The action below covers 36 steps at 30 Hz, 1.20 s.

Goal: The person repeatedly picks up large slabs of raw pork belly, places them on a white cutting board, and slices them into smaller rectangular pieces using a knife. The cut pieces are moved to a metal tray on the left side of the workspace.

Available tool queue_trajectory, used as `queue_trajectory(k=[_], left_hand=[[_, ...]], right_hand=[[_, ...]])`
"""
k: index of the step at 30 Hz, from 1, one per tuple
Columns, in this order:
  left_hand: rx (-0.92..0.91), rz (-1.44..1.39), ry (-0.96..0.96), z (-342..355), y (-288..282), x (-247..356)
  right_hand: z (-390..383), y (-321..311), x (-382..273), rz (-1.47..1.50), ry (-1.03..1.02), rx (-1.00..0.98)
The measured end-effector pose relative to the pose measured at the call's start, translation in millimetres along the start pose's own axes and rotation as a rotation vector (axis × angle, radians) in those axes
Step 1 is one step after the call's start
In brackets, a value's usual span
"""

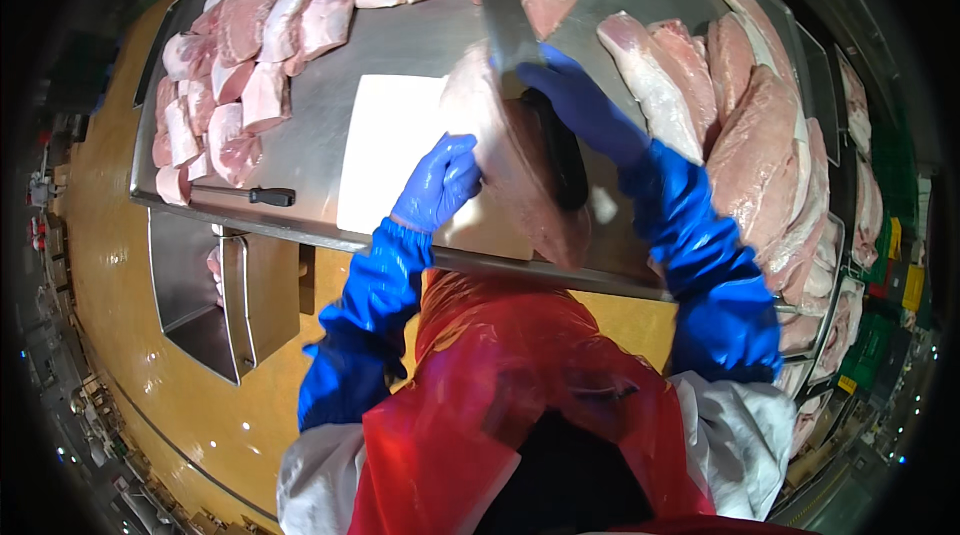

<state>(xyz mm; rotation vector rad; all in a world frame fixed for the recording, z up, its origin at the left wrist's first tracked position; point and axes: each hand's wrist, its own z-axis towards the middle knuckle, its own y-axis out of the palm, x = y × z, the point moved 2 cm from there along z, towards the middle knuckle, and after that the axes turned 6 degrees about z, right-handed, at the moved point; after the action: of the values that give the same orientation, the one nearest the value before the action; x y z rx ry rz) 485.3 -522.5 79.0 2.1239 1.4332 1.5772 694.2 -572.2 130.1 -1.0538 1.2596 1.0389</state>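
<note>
A long, pale pink pork loin (490,130) lies slantwise over the white cutting board (385,150) and runs to the table's near edge. My left hand (440,180), in a blue-violet glove, is closed with curled fingers against the loin's left side. In my right hand (582,107) is a large knife (507,20), gripped where the blade meets the black handle. Its broad blade points away from me above the loin, and the handle hangs back over the meat, slightly blurred. Part of the loin is hidden under the knife.
Cut pork chunks (248,25) crowd the steel table's (400,40) far left. Whole loins (755,140) are heaped at the right. A thin black-handled tool (270,197) lies near the front left edge. Below stands a steel bin (190,285) with some meat inside.
</note>
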Motion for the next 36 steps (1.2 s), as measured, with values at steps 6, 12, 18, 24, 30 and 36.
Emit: queue_trajectory(k=[6, 12, 18, 24, 30, 36], left_hand=[[0.302, -0.034, -0.136, -5.7, -56.1, -19.1], [-0.167, 1.125, 0.244, -35.7, -87.2, 13.5], [-0.063, 2.244, 0.628, 55.3, -151.3, 96.0], [0.071, 2.206, 0.526, 5.4, -135.2, 45.4], [0.255, 2.053, 0.652, -14.7, -150.6, 31.0], [0.102, 1.935, 0.541, 17.3, -129.1, 16.9]], right_hand=[[57.4, 40.3, 31.0, -0.253, 0.453, -0.230], [-72.5, 84.0, 58.7, 0.029, 0.414, 0.541], [-101.2, 199.7, 142.1, 0.588, 0.392, 0.897], [-71.0, 103.8, 135.2, -0.380, 0.408, 1.018], [-90.6, 147.7, 79.4, -0.790, 0.119, 0.660], [-96.6, 150.8, 112.9, -0.884, 0.081, 0.400]])
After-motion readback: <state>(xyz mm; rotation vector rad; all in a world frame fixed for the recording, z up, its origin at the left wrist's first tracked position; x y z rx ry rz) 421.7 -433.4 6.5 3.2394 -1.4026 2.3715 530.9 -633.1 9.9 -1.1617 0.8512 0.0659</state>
